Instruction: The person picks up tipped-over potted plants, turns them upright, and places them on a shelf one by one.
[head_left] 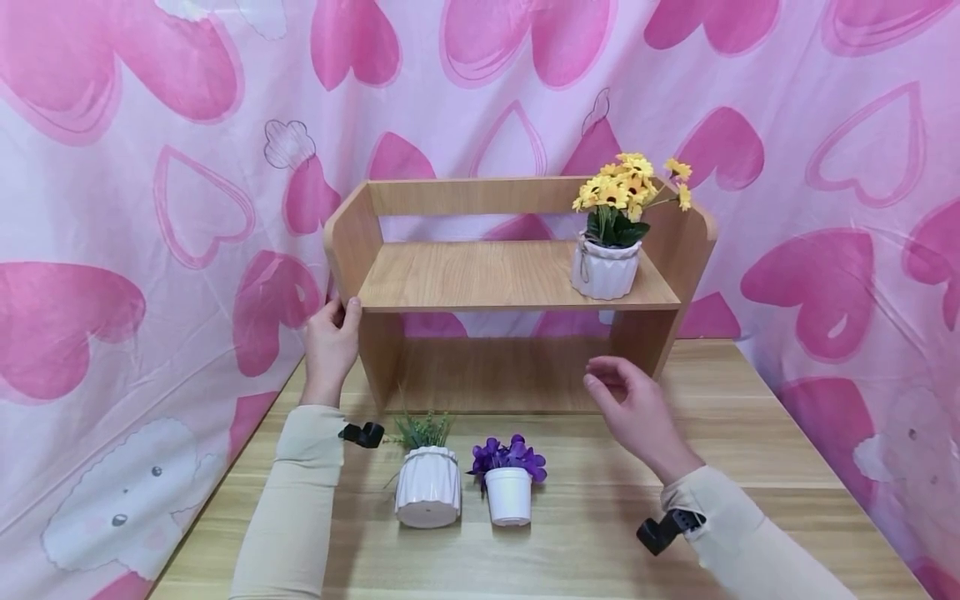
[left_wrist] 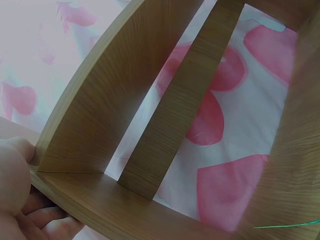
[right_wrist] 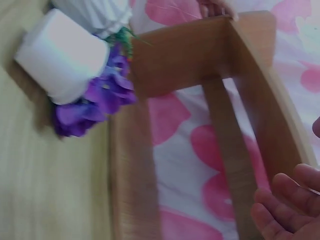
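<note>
A two-tier wooden shelf [head_left: 480, 275] stands on the table. My left hand [head_left: 332, 346] grips the edge of its left side panel; the left wrist view shows the thumb at the front and the fingers [left_wrist: 55, 220] along the outer side. In front of the shelf's lower right part, my right hand [head_left: 633, 408] is held in the air, fingers relaxed and holding nothing. On the upper board at the right, yellow flowers [head_left: 622, 192] stand upright in a white ribbed pot [head_left: 606, 268].
Before the shelf, a white ribbed pot [head_left: 428, 492] with green grass [head_left: 423, 431] and a smaller white pot [head_left: 510, 497] with purple flowers [head_left: 508, 458] lie on the wooden table [head_left: 585, 550]. A pink heart-patterned curtain [head_left: 795, 167] hangs behind and at both sides.
</note>
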